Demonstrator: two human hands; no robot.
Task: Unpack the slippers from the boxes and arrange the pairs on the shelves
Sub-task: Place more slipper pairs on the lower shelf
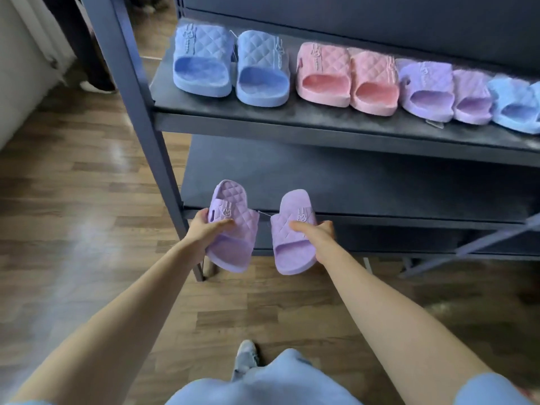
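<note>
My left hand (208, 226) grips one purple quilted slipper (233, 244) by its strap. My right hand (317, 229) grips the other purple slipper (292, 211) the same way. A thin string joins the two slippers between my hands. Both are held in the air at the front edge of the dark lower shelf (350, 182), toes pointing away from me. On the upper shelf (292, 118) stand a blue pair (230, 65), a pink pair (347, 77), a purple pair (444, 92) and part of a light blue pair (517, 106).
The rack's dark metal upright (137, 112) rises just left of my left hand. A slanted metal bar (482, 244) crosses at the lower right. Wooden floor (73, 200) spreads to the left, with a white wall at the far left. My knees and one shoe (247, 358) show below.
</note>
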